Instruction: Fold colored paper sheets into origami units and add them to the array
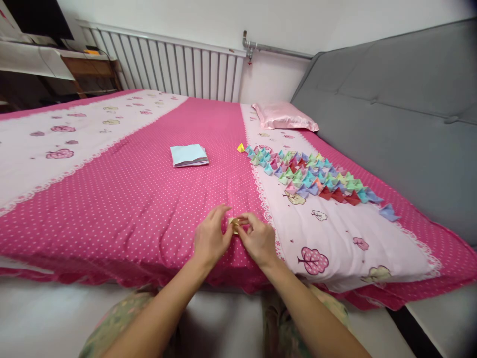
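Note:
A small piece of yellow folded paper (235, 228) is between my hands near the front edge of the bed. My right hand (259, 238) pinches it between thumb and fingers, covering much of it. Beside its left edge is my left hand (212, 236), fingers apart and the thumb tip at the paper; whether the thumb presses on it is hard to tell. Beyond my hands lies a stack of square paper sheets (190, 155), light blue on top. Many small folded paper boats (309, 176) in several colours stand in rows to the right, with a yellow one (241, 148) at their far left end.
The bed has a pink dotted cover (149, 199) with pale printed bands. A pink pillow (285, 117) rests at the far side by the grey padded headboard (395, 114). Behind are a white radiator (167, 64) and, at the left, a desk (89, 67) with a monitor (39, 20).

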Motion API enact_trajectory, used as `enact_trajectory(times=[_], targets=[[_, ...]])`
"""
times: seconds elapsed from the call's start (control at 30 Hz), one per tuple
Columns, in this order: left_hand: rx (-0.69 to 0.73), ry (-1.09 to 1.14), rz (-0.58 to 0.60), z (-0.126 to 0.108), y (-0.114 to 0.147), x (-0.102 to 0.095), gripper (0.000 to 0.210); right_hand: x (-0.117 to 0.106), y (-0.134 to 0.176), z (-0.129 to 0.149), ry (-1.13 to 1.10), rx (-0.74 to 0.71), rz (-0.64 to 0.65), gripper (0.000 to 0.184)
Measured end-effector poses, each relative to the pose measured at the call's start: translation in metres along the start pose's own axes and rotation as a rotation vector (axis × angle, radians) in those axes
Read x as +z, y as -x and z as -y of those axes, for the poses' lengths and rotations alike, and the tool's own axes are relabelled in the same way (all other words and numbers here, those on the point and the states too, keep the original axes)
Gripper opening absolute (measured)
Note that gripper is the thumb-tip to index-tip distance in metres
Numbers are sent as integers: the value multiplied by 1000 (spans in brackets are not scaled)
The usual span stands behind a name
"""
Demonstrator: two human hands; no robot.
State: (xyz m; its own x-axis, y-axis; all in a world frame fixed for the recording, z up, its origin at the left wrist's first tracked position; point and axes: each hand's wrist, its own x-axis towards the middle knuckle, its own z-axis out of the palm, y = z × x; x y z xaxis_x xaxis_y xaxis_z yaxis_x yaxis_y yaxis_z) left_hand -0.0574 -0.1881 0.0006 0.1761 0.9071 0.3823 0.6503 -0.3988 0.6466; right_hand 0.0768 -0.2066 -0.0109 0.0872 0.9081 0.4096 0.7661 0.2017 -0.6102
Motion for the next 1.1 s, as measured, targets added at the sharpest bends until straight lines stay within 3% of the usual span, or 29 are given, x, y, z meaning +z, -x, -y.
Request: enact_trajectory(times=[0.1, 0.17, 0.43, 0.63, 0.9, 1.1], targets=[[256, -185, -61, -5, 3, -4, 19, 0, 1, 0, 116, -60, -31, 16], [327, -274, -51, -4, 4, -3, 20, 1, 2, 0, 159, -88, -24, 19], [181, -416, 56, 2, 3, 3, 23, 4, 1, 4, 104, -7, 5, 18], [162, -347, 96, 2, 2, 1, 21, 3, 0, 7, 75, 98, 47, 28], [181, -345, 77, 1, 0, 7, 20, 6, 1, 5, -47, 126, 49, 32], [176, -360, 90, -1, 0, 10, 19, 3, 3, 7, 71, 88, 28, 30]])
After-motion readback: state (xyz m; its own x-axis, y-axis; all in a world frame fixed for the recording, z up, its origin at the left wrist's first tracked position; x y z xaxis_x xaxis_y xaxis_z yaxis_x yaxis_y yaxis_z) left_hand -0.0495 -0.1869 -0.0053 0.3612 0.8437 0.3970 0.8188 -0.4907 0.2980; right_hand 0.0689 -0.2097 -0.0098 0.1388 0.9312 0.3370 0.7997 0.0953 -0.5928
